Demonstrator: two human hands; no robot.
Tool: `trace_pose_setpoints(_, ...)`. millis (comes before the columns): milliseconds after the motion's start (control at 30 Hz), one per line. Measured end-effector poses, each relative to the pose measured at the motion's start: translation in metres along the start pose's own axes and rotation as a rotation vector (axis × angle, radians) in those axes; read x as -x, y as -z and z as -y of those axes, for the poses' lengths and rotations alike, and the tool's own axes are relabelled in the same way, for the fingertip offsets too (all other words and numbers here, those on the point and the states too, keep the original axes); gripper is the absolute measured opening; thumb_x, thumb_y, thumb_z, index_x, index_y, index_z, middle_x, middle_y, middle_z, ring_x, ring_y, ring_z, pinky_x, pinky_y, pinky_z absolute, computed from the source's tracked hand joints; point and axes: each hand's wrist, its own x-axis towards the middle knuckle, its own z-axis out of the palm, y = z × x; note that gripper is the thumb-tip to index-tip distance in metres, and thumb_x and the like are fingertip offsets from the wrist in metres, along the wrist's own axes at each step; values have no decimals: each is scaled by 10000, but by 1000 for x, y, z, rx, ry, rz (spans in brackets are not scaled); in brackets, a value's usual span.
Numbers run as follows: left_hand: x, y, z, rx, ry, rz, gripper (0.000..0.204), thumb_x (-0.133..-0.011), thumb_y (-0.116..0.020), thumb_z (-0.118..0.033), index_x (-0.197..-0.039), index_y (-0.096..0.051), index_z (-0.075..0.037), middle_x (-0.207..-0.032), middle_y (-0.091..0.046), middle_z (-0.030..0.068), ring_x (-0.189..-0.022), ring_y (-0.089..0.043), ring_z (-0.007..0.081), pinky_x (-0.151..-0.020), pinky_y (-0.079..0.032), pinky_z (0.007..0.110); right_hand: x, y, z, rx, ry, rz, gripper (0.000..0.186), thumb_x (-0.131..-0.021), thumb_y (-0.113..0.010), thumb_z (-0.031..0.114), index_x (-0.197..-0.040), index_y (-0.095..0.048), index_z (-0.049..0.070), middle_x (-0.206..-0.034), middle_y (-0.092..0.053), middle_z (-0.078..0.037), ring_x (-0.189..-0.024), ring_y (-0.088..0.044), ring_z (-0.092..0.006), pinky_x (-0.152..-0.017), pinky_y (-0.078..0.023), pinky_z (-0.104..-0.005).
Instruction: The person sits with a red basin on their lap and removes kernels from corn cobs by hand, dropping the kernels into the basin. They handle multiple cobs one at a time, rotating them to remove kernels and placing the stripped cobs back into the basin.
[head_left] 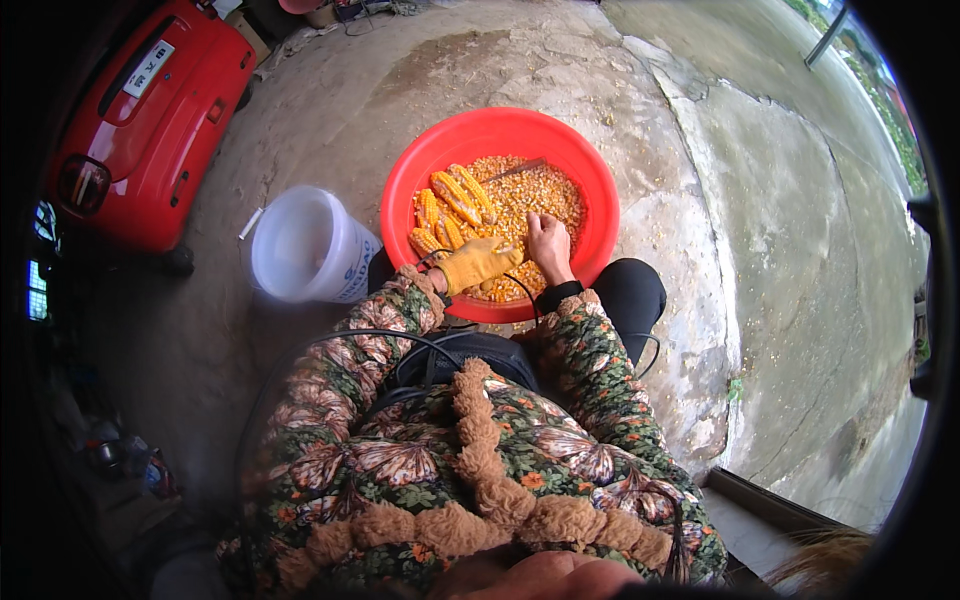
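Note:
A wide red basin (pixel 398 180) stands in front of me, with loose yellow corn kernels (pixel 555 195) spread inside. Several corn cobs (pixel 458 197) with kernels on them lie together along its left side. My left hand (pixel 480 264), in a yellow work glove, is closed over the near part of the basin; what its fingers grip is hidden. Just to its right, my bare right hand (pixel 548 240) is closed with its knuckles up above the kernels, and its fingertips are out of sight. A thin dark flat piece (pixel 522 168) rests on the kernels at the far side.
Left of the basin stands a white plastic bucket (pixel 290 250) with a handle. A red vehicle (pixel 150 120) is parked at the upper left. Scattered kernels dot the cracked concrete floor (pixel 660 180). A black cable (pixel 380 333) runs across my lap and near my wrists.

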Motion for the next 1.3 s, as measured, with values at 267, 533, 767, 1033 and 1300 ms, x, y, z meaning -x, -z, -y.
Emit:
trace_pose_setpoints(267, 0, -7, 8, -74, -158, -345, 284, -863, -585, -205, -1073, -592, -14, -957, -625, 152, -902, -628, 282, -769, -501, 349, -1, -5, 2, -19, 12, -29, 451, -943, -474, 352, -695, -592, -6, -575, -628, -134, -571, -644, -276, -583, -487, -406)
trace_pose_setpoints(533, -8, -12, -1, 534, -80, -459, 345, -964, -496, -312, -1001, -607, 12, -902, -644, 163, -860, -615, 271, -757, -478, 354, 6, -5, 6, 75, 151, -102, 454, -956, -430, 369, -747, -576, -7, -660, -597, -221, -648, -613, -370, -619, -455, -473)
trace_pose_setpoints(767, -12, -1, -13, 405, -39, -394, 316, -970, -471, -305, -1016, -609, -25, -963, -646, 189, -926, -613, 344, -773, -476, 376, 3, -10, -1, -217, 168, -5, 593, -1003, -297, 437, -718, -560, -11, -589, -550, -132, -579, -590, -259, -588, -460, -402)
trace_pose_setpoints(1033, -10, 2, -16, 337, 136, -319, 292, -955, -448, -260, -1028, -609, -28, -945, -650, 211, -903, -622, 382, -728, -484, 421, 5, -14, -4, -58, 208, -65, 627, -999, -294, 407, -678, -608, -31, -573, -598, -187, -552, -613, -331, -609, -485, -443)
trace_pose_setpoints(1300, -20, -7, 4, -71, 23, -378, 152, -883, -486, -164, -936, -541, -33, -803, -624, 202, -802, -617, 395, -685, -480, 474, 6, -13, -2, -103, 121, 6, 564, -990, -325, 374, -685, -576, -28, -636, -580, -256, -662, -586, -449, -634, -435, -509)
